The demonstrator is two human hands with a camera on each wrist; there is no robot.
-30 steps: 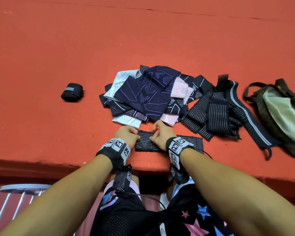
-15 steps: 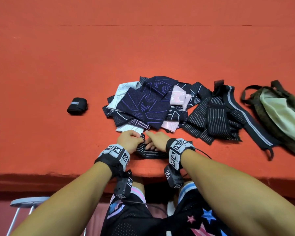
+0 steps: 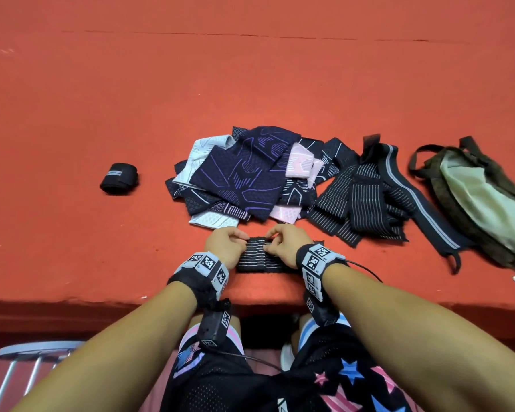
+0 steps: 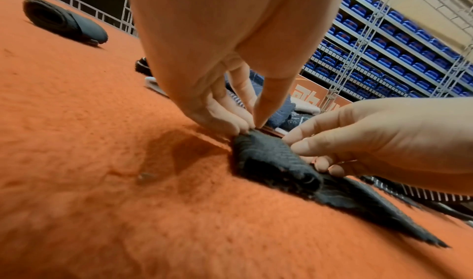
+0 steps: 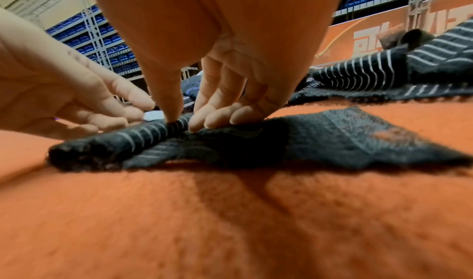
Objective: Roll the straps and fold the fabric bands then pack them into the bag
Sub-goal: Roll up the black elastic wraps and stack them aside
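Both hands now sit farther apart on the black white-striped elastic strap (image 3: 257,253) at the near edge of the orange felt table (image 3: 131,99): left hand (image 3: 225,242) and right hand (image 3: 283,243) pinch its rolled end, more strap showing between them than before

ribbed knit strap (image 3: 259,253); fuzzy matt orange felt surface (image 3: 131,99)

rolled strap (image 3: 119,178) far left; bands pile (image 3: 244,176) centre; loose straps (image 3: 366,197) right; bag (image 3: 485,200) rightmost.
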